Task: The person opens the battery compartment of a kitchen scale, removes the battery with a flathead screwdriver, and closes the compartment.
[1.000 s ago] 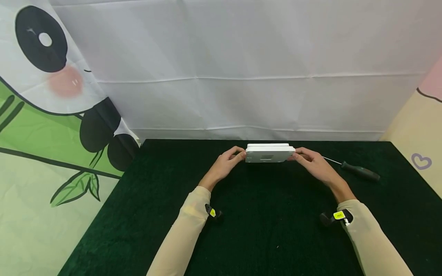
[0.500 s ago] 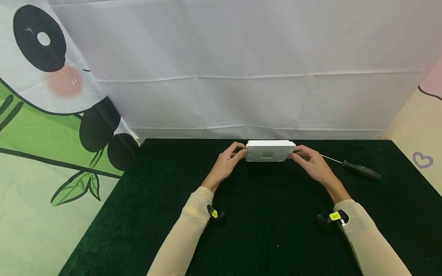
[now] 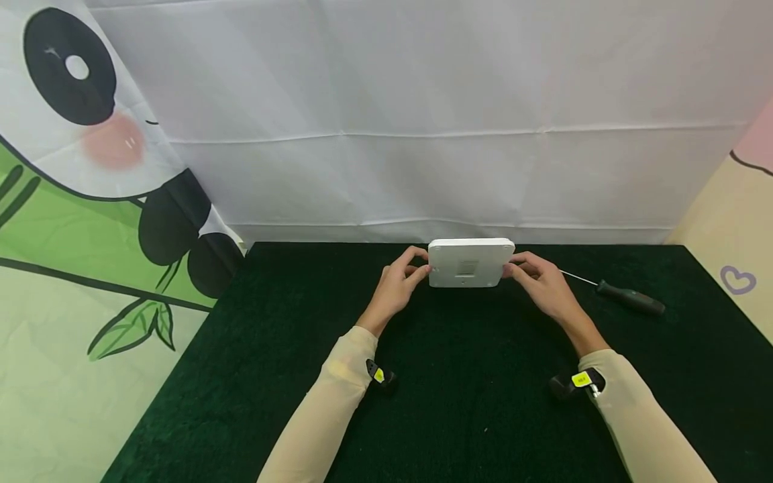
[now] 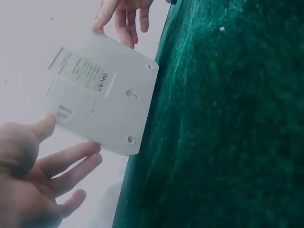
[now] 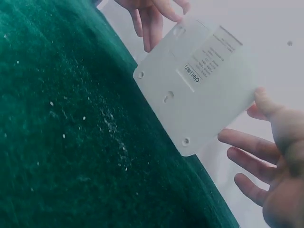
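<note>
A flat white plastic device (image 3: 471, 265) is tilted up at the back of the table, its back toward me in the head view. The wrist views show a printed deli label (image 4: 83, 71), a keyhole slot (image 5: 168, 97) and a recessed screw hole (image 4: 130, 139) near a corner. My left hand (image 3: 395, 285) pinches its left edge between thumb and fingers. Opposite, my right hand (image 3: 540, 285) holds the right edge the same way. The device's front face is hidden from every view.
Right of my right hand lies a screwdriver (image 3: 631, 298) with a dark handle, its thin shaft pointing at that hand. A dark green cloth (image 3: 471, 402) covers the table. Behind its far edge hangs a white curtain (image 3: 392, 181); a cartoon-printed sheet (image 3: 90, 235) stands at left.
Between my hands the white device has tilted, so more of its back now faces me and less of its top edge shows. Both hands keep their grip, moving only slightly.
</note>
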